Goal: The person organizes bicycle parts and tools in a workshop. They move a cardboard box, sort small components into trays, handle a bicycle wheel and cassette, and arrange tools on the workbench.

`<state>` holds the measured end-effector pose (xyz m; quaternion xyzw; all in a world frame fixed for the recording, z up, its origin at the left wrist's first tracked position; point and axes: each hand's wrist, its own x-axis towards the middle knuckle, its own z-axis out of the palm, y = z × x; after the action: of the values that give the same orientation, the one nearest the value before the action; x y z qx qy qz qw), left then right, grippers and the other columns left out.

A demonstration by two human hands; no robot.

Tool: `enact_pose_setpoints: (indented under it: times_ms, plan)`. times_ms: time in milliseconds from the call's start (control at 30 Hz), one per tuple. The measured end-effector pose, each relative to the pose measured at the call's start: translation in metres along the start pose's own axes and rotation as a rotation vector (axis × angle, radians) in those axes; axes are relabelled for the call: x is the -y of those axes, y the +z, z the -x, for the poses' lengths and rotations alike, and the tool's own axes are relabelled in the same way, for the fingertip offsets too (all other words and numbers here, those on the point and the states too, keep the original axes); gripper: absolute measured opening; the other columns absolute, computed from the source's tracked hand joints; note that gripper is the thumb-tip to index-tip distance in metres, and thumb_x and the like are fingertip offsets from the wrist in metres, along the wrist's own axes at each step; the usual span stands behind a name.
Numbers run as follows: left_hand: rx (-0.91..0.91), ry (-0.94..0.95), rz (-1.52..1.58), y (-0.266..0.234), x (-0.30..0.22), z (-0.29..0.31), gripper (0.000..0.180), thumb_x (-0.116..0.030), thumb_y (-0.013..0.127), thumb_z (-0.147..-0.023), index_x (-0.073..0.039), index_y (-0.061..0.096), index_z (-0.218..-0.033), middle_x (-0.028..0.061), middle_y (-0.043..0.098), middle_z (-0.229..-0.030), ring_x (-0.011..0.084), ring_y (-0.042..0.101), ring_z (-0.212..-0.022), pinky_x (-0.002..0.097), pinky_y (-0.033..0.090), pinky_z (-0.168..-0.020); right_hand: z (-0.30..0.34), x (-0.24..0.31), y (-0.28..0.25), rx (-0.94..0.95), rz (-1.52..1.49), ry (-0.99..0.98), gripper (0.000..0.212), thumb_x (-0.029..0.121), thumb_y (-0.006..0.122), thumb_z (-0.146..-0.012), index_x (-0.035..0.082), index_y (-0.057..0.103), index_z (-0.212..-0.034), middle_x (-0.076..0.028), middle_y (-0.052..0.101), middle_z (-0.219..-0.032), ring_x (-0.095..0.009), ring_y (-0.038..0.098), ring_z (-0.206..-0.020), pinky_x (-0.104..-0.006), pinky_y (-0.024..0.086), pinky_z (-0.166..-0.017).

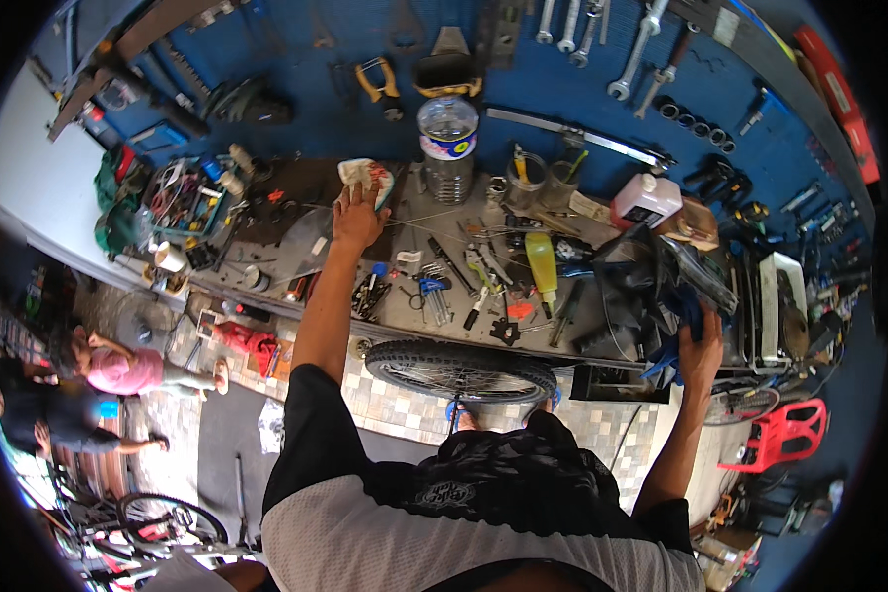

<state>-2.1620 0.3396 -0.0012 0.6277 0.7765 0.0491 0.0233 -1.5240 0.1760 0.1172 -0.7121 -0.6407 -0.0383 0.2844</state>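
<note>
Blue tool wall (pixel 296 59) behind cluttered workbench (pixel 405 306). At 9 o'clock, two people (pixel 79 395) on floor. Left hand (pixel 357 219) stretched to rag (pixel 368 178) at bench back, fingers spread flat against it. Water bottle (pixel 448 148) at 12, just right of rag. Bicycle wheel (pixel 461 370) at bench front edge, centre. Yellow bottle (pixel 542 261) among tools. At 3, right hand (pixel 702 353) clamped on blue cloth (pixel 676 316) beside black inner tube (pixel 627 296). Red stool (pixel 781 434) at 4.

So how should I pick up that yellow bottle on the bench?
Grip the yellow bottle around its wide body, coming from above. It lies flat among the tools with its narrow nozzle pointing toward the bench's near edge, so the broad middle gives the fingers most hold.
</note>
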Motion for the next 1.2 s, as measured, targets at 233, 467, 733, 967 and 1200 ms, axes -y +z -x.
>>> enact_pose_setpoints:
  times_ms: [233,467,733,967,1200]
  plan:
    - [0.26,-0.169,-0.138,0.031,-0.031,-0.043,0.075,-0.055,0.053,-0.102,-0.016,0.037,-0.164,0.0157,0.022,-0.174,0.0409,0.01,-0.162,0.0616,0.015,-0.128,0.006,-0.026,-0.046,-0.12,-0.097,0.025,0.044,0.007,0.07,-0.09,0.002,0.064,-0.134,-0.022,0.07,-0.119,-0.04,0.068,-0.11,-0.0437,0.052,-0.098]
    - [-0.131,0.363,0.372,0.036,-0.168,0.018,0.066,-0.026,0.077,-0.088,-0.005,0.055,-0.147,0.022,0.055,-0.147,0.0416,0.05,-0.138,0.0561,0.037,-0.118,-0.018,-0.062,-0.061,-0.187,-0.208,0.151,0.042,0.006,0.071,-0.093,0.004,0.065,-0.135,-0.018,0.071,-0.122,-0.028,0.07,-0.113,-0.0378,0.053,-0.099]
    - [0.058,0.636,0.1,0.047,-0.293,0.038,0.083,-0.02,0.078,-0.081,-0.012,0.045,-0.157,0.0201,0.04,-0.163,0.0407,0.028,-0.157,0.0568,0.023,-0.129,-0.031,0.032,0.082,0.405,0.182,-0.113,0.064,0.033,0.081,-0.082,0.021,0.059,-0.142,-0.014,0.058,-0.139,-0.037,0.074,-0.097,-0.0485,0.062,-0.079]
    - [0.255,0.688,0.054,0.019,-0.325,0.061,0.087,-0.024,0.078,-0.08,-0.024,0.041,-0.159,0.0154,0.03,-0.169,0.0367,0.022,-0.159,0.057,0.022,-0.129,-0.042,0.004,0.141,0.639,0.258,-0.106,0.069,0.035,0.086,-0.081,0.018,0.051,-0.138,-0.018,0.056,-0.138,-0.042,0.075,-0.095,-0.0514,0.062,-0.079]
    - [0.12,0.778,-0.284,0.018,-0.288,0.068,0.072,-0.006,0.067,-0.09,-0.031,0.048,-0.155,0.0136,0.045,-0.153,0.0354,0.047,-0.141,0.0525,0.041,-0.118,-0.103,-0.094,0.121,0.363,0.031,0.026,0.061,0.033,0.085,-0.08,0.014,0.056,-0.13,-0.019,0.071,-0.12,-0.042,0.074,-0.102,-0.0535,0.06,-0.084]
